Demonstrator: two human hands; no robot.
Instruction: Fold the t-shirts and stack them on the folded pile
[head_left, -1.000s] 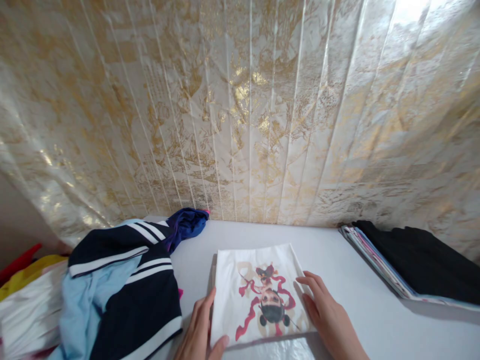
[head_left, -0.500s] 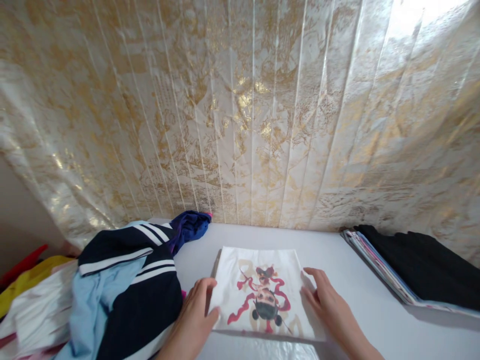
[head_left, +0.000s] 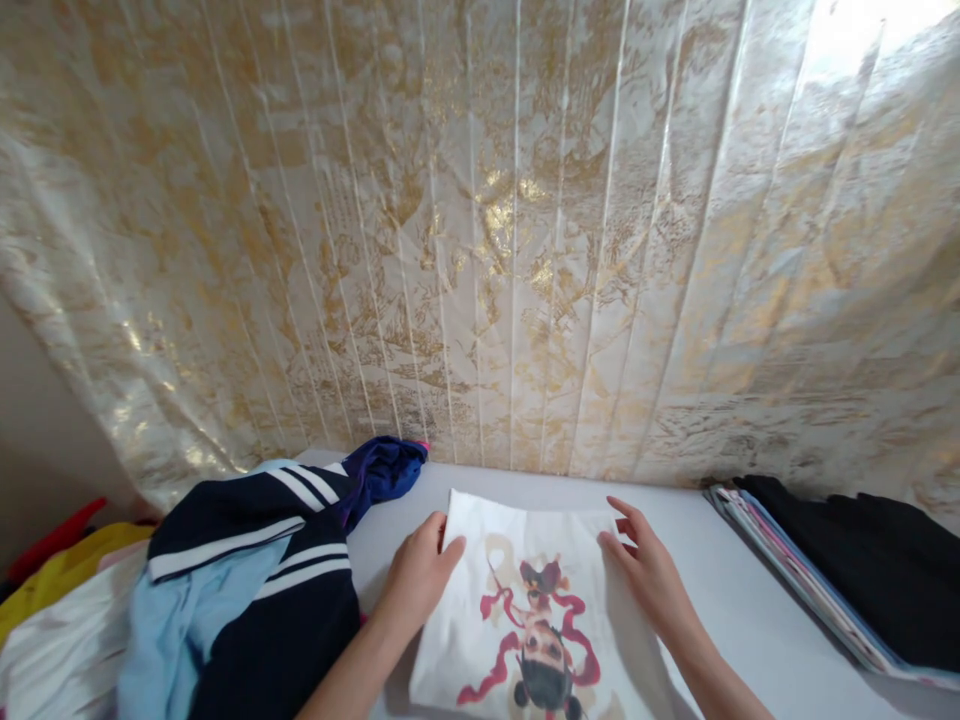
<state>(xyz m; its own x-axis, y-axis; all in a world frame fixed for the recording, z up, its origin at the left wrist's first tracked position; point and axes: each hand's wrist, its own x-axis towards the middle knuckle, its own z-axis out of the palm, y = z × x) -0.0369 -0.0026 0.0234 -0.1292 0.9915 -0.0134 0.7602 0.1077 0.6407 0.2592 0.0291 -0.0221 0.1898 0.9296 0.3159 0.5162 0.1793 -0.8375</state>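
Observation:
A folded white T-shirt (head_left: 469, 625) lies in front of me, its printed cartoon figure with red ribbons upside down to my view. My left hand (head_left: 421, 572) is closed on the far left corner, thumb on top and fingers behind the cloth. At the far right corner, my right hand (head_left: 651, 572) pinches the edge between thumb and fingers, with the index finger stretched out. The far edge is raised off the table, and the near edge runs out of the picture.
To the left is a loose heap of clothes, with a navy jacket with white stripes (head_left: 300, 620), a light blue garment (head_left: 169, 620) and a yellow cloth (head_left: 67, 555). At right, a stack of folded clothes has a black garment (head_left: 862, 570) on top. A gold-patterned curtain (head_left: 525, 250) hangs behind the white table (head_left: 757, 600).
Both hands have moved from the T-shirt's sides to its far corners and gripped them. The shirt's far edge has risen and the shirt has come nearer. The view has tilted slightly.

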